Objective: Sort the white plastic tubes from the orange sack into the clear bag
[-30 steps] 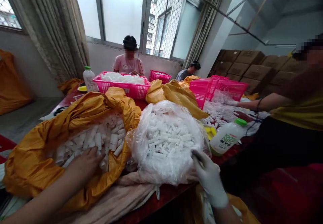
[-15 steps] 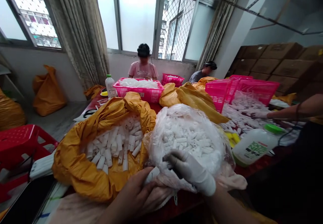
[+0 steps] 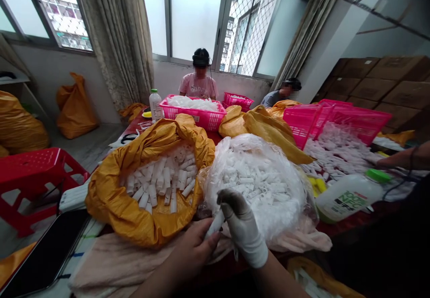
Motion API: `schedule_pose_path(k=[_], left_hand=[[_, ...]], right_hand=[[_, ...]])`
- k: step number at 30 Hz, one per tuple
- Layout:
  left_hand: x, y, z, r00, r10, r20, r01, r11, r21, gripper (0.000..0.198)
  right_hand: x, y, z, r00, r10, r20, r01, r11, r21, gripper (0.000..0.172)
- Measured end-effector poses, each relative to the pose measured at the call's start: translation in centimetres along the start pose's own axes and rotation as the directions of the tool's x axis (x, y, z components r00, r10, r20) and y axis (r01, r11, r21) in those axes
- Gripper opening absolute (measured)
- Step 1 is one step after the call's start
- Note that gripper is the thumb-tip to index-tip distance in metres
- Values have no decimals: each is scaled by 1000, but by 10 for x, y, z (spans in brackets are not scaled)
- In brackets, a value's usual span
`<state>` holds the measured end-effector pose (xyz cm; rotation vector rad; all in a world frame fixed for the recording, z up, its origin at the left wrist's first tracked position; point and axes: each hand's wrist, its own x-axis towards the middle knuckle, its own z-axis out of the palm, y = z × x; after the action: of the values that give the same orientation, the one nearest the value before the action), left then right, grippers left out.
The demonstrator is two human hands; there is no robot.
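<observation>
My left hand [image 3: 195, 246], bare, and my right hand [image 3: 242, 226], in a white glove with a dark fingertip, both grip a short white tube [image 3: 215, 224] low in front of me. Just behind my right hand bulges a clear plastic bag [image 3: 231, 148] packed with similar white tubes. To the left, an open orange-yellow sack [image 3: 110, 202] holds many more loose tubes. Beneath my forearms lies a pale pink cloth [image 3: 114, 262] on the red table.
A co-worker's hand [image 3: 379, 161] reaches a white pile below tipped pink baskets [image 3: 356, 121] at right. Farther back are two seated people, a filled pink basket [image 3: 191, 114], and bottles. A red stool [image 3: 40, 172] stands left; cardboard boxes [image 3: 379, 83] are stacked right.
My hands have drawn closer around the tube, which now stands more upright. The whole view has shifted slightly, and the co-worker's arm has moved right.
</observation>
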<state>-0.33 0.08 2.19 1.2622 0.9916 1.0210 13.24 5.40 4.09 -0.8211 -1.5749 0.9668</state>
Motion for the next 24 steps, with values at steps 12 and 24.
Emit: schedule_pose_path(k=[12, 24], left_hand=[[-7, 1, -5, 991, 32, -129, 12, 944, 329, 31], [-6, -6, 5, 995, 54, -82, -22, 937, 348, 28]], right_hand=[[-16, 23, 7, 901, 407, -153, -325, 864, 386, 26], [-32, 29, 21, 889, 445, -109, -287, 727, 624, 21]])
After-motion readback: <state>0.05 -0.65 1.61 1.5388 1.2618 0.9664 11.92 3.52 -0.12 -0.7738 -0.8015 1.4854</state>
